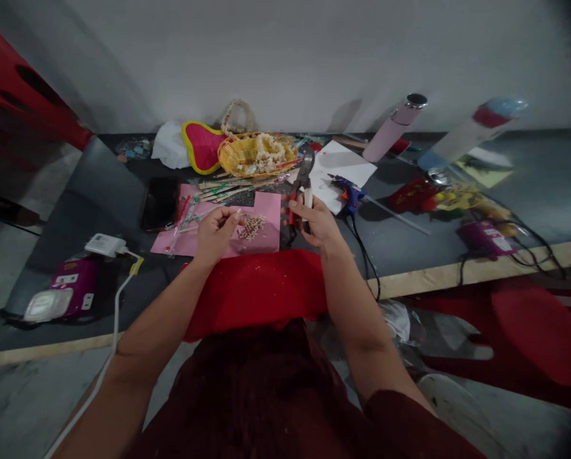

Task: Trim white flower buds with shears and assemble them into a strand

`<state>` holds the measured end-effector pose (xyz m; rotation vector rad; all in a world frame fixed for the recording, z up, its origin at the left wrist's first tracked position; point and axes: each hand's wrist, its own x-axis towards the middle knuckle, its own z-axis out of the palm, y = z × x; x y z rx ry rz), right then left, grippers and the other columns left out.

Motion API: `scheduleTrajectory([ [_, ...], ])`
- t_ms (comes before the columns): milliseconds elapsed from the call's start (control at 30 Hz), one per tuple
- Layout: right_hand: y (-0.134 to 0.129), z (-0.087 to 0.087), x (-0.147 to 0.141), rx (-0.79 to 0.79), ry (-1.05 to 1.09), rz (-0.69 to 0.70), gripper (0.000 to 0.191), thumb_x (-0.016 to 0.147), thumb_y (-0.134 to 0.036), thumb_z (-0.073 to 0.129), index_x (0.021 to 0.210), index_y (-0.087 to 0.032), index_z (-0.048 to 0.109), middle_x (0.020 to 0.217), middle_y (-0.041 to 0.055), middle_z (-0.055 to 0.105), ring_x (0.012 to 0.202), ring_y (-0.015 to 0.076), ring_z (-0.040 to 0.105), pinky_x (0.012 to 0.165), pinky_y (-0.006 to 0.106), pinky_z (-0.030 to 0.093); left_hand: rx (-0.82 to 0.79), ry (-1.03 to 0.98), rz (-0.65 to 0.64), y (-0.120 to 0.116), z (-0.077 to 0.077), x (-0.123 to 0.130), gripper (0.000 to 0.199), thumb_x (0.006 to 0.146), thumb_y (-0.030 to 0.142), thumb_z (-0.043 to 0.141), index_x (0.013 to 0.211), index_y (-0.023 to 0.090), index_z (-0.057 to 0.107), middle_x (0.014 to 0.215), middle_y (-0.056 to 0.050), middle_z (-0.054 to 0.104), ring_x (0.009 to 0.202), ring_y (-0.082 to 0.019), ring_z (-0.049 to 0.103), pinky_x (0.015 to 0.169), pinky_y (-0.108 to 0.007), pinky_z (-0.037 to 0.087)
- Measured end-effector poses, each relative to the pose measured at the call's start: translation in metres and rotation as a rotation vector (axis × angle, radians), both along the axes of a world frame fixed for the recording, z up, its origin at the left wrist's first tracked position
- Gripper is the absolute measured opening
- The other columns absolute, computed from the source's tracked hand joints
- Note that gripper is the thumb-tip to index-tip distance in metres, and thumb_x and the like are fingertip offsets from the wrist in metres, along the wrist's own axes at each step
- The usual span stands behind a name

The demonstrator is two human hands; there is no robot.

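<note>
Ideally, the cutters (306,167) gripped in the right hand (318,220) should bite squarely; the left hand (217,233) is pinched together, contents unclear, beside the small sticks (253,227) on pink paper (269,205).

There is just one camera, and it sits on the person's head. It looks forward and down at the desk (99,197). The wall (285,57) behind the desk fills the top of the view. The dark red shirt (247,395) is at the bottom, very close to the camera. The arms (161,325) start low down and reach up to the hands (217,234), which are near the middle. The view is wide, so it sees the left end of the desk, while the right end runs out of sight. A bit of floor (22,395) shows in the bottom left corner.
</note>
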<state>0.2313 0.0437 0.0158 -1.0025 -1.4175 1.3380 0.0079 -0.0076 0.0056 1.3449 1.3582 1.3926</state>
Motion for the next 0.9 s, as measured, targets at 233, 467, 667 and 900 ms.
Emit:
scheduleTrajectory([
  [233, -0.006, -0.001, -0.004, 0.455, -0.426, -0.023, 0.049, 0.085, -0.034, 0.051, 0.132, -0.024, 0.043, 0.131, 0.0109, 0.051, 0.115, 0.0248, 0.051, 0.089, 0.042, 0.05, 0.029, -0.137, -0.003, 0.006, -0.004, -0.004, 0.025, 0.081, 0.044, 0.062, 0.084, 0.019, 0.06, 0.08, -0.002, 0.07, 0.051, -0.006, 0.047, 0.048, -0.02, 0.038],
  [467, -0.019, 0.001, -0.014, 0.658, -1.108, 0.128, 0.044, 0.085, -0.033, 0.052, 0.128, -0.024, 0.051, 0.152, 0.0091, 0.027, 0.126, 0.037, 0.035, 0.093, 0.057, 0.041, 0.041, -0.237, 0.041, 0.008, -0.004, -0.008, 0.023, 0.079, 0.043, 0.066, 0.084, 0.021, 0.061, 0.079, 0.0, 0.068, 0.05, -0.005, 0.047, 0.044, -0.02, 0.036],
  [667, -0.025, 0.002, -0.021, 0.658, -1.166, 0.186, 0.044, 0.082, -0.021, 0.051, 0.126, -0.024, 0.051, 0.152, 0.0084, 0.026, 0.127, 0.0363, 0.034, 0.093, 0.057, 0.041, 0.057, -0.218, -0.002, 0.008, -0.004, -0.009, 0.022, 0.08, 0.042, 0.066, 0.079, 0.02, 0.063, 0.071, 0.0, 0.064, 0.049, -0.006, 0.044, 0.044, -0.021, 0.035],
  [900, -0.024, -0.002, -0.022, 0.65, -1.158, 0.202, 0.043, 0.085, -0.024, 0.049, 0.128, -0.023, 0.049, 0.152, 0.0084, 0.029, 0.124, 0.0358, 0.038, 0.093, 0.055, 0.042, 0.053, -0.187, -0.041, 0.005, -0.003, -0.008, 0.02, 0.079, 0.038, 0.068, 0.076, 0.019, 0.065, 0.062, 0.002, 0.057, 0.051, -0.006, 0.042, 0.046, -0.019, 0.032],
])
